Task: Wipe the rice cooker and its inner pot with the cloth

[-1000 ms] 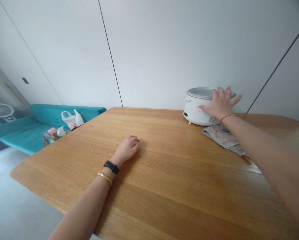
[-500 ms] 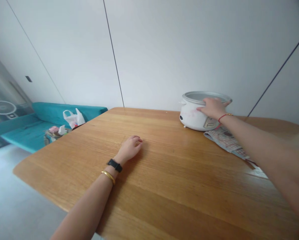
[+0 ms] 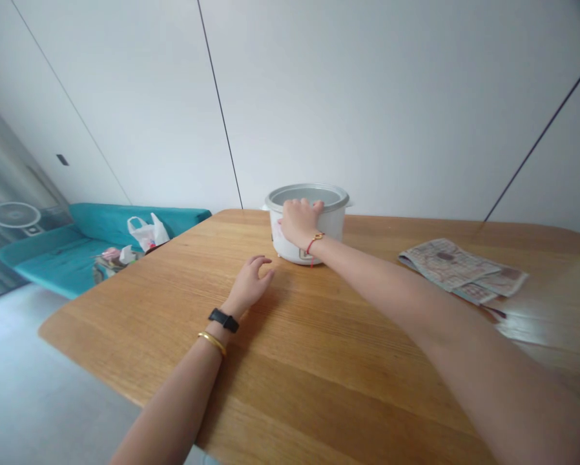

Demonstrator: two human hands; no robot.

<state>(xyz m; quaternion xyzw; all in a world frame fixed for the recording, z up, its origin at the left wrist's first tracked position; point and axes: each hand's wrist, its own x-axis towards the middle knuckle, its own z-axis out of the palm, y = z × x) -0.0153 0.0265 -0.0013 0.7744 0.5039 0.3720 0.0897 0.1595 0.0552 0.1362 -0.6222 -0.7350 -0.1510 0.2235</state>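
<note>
A white rice cooker (image 3: pixel 335 226) without a lid stands upright near the far edge of the wooden table (image 3: pixel 290 374). My right hand (image 3: pixel 300 221) grips its near rim, fingers over the edge; the hand and wrist cover much of its front. Just short of the cooker, to its left, my left hand (image 3: pixel 251 281) is held low over the table with fingers curved and apart, holding nothing. On that wrist are a black watch band (image 3: pixel 223 320) and a gold bangle (image 3: pixel 212 342).
A folded checked cloth (image 3: pixel 447 261) lies on the table at the right. Left of the table stands a teal sofa (image 3: pixel 42 258) with a white plastic bag (image 3: pixel 147 232) near it. A fan (image 3: pixel 13 215) is at the far left. The white wall rises behind the table.
The rice cooker has moved left along the table with my right hand on its rim, away from the cloth. My left hand's fingers have spread a little.
</note>
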